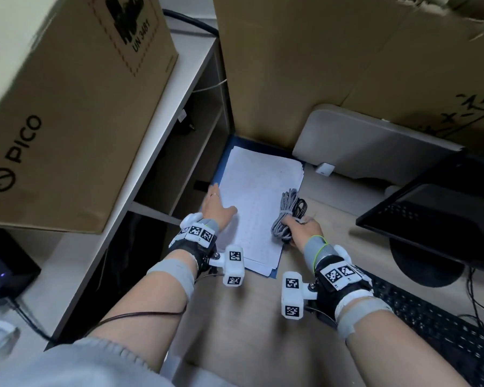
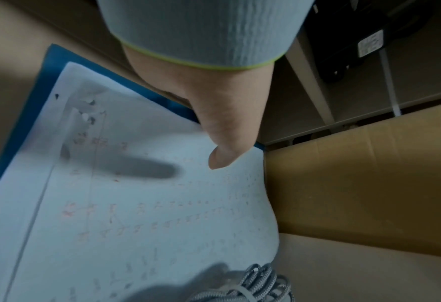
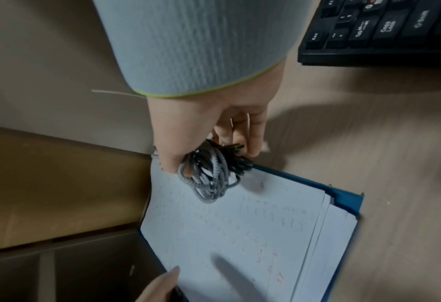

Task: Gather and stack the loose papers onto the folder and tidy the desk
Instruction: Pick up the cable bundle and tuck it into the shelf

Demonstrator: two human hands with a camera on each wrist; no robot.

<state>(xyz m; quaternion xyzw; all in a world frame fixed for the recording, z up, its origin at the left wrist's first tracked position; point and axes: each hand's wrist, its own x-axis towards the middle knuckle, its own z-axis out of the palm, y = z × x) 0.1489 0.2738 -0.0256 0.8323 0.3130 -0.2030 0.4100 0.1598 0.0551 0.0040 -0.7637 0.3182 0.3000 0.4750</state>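
Note:
A stack of white printed papers (image 1: 259,202) lies on a blue folder (image 1: 221,169), pushed against the shelf unit. My left hand (image 1: 217,203) rests with straight fingers on the left edge of the stack. In the left wrist view its thumb (image 2: 227,132) hovers over the papers (image 2: 136,214), and the folder (image 2: 59,61) shows along their edge. My right hand (image 1: 299,224) grips a coiled bundle of grey braided and black cable (image 1: 284,216) over the right side of the stack. The right wrist view shows the cable bundle (image 3: 211,173) just above the papers (image 3: 240,235) and the folder (image 3: 343,196).
A PICO cardboard box (image 1: 67,107) sits on a white shelf unit (image 1: 179,113) at the left. A large cardboard box (image 1: 347,65) stands behind, with a grey stand (image 1: 361,141) in front of it. At the right are a black monitor (image 1: 436,213) and a keyboard (image 1: 444,331).

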